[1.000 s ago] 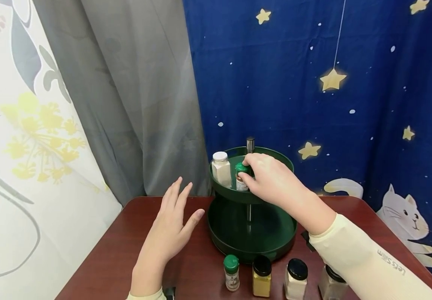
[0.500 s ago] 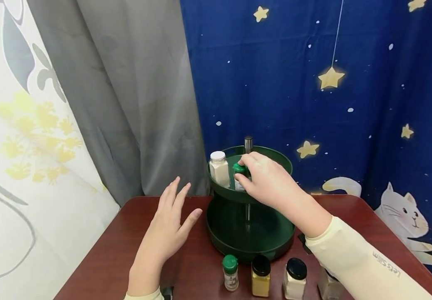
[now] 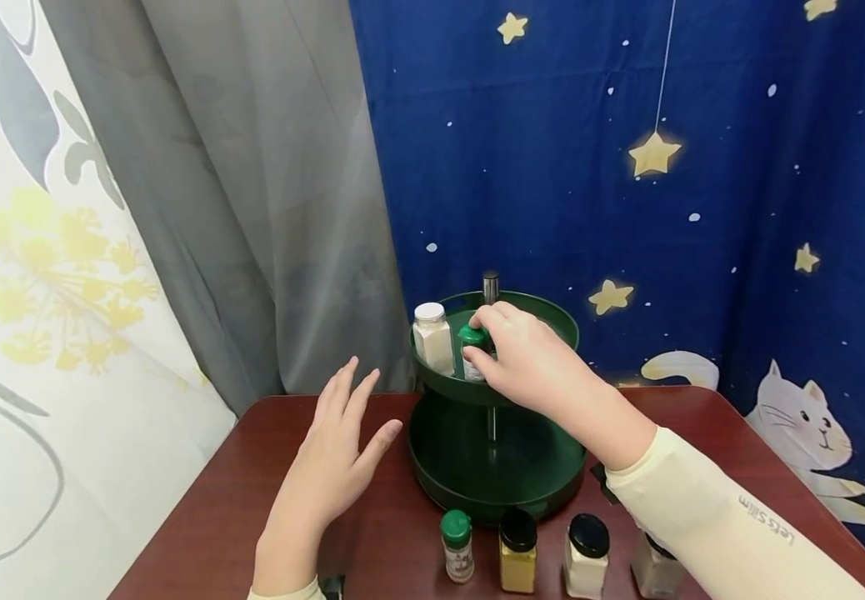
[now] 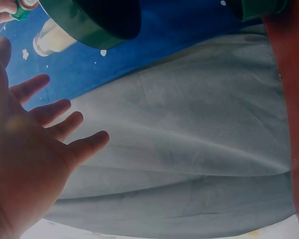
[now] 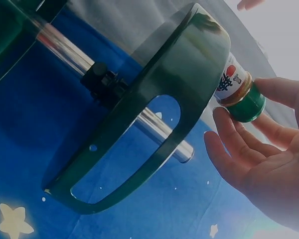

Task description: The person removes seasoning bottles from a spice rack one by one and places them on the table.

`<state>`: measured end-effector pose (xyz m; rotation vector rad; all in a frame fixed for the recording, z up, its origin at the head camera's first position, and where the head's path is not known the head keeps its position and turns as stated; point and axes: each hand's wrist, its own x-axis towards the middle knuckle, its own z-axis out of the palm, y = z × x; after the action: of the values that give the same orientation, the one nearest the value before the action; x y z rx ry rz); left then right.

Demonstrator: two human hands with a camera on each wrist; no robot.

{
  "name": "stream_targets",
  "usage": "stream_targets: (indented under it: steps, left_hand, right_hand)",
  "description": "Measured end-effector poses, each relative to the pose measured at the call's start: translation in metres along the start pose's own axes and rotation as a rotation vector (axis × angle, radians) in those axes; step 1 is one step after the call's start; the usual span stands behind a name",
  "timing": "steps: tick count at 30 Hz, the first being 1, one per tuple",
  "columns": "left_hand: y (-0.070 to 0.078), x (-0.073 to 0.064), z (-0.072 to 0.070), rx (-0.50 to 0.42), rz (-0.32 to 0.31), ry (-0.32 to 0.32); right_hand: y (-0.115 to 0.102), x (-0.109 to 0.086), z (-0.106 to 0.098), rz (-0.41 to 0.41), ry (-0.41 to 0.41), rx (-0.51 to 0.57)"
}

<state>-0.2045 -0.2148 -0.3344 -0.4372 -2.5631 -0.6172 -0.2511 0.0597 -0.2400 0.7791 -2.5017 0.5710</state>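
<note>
My right hand (image 3: 530,358) pinches the green cap of a small spice bottle (image 5: 239,92) between thumb and fingers. This bottle stands inside the upper tier (image 3: 470,392) of a dark green two-tier turntable rack, close to its front rim. Just left of it on the same tier is a hexagonal glass jar (image 3: 434,342) with a white lid and pale powder inside. My left hand (image 3: 327,458) hovers to the left of the rack, fingers spread and touching nothing; its palm (image 4: 30,164) shows in the left wrist view.
In front of the rack a green-capped shaker (image 3: 457,546) and black-lidded jars of yellow (image 3: 518,554), white (image 3: 587,558) and greyish powder (image 3: 656,571) stand in a row on the red-brown table (image 3: 215,500). The rack's lower tier (image 3: 496,467) and metal pole (image 3: 491,287) show; curtains hang behind.
The scene has slid slightly left in the head view. Both hands keep nearly the same pose, the right one still at the bottle's green cap on the upper tier.
</note>
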Motion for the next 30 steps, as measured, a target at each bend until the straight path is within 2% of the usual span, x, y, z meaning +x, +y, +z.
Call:
stream_targets:
  steps: [10, 21, 30]
  left_hand:
    - [-0.0039, -0.0028, 0.0020, -0.010, -0.012, -0.003]
    - [-0.0015, -0.0006, 0.0013, -0.011, -0.014, -0.009]
    - [-0.0010, 0.0001, 0.0017, -0.005, 0.002, -0.003]
  right_hand:
    - [-0.0031, 0.0006, 0.0049, -0.030, 0.032, 0.027]
    - [-0.0015, -0.0011, 0.0027, 0.003, 0.020, 0.016]
    - [0.0004, -0.0022, 0.0030, -0.021, 0.047, 0.022]
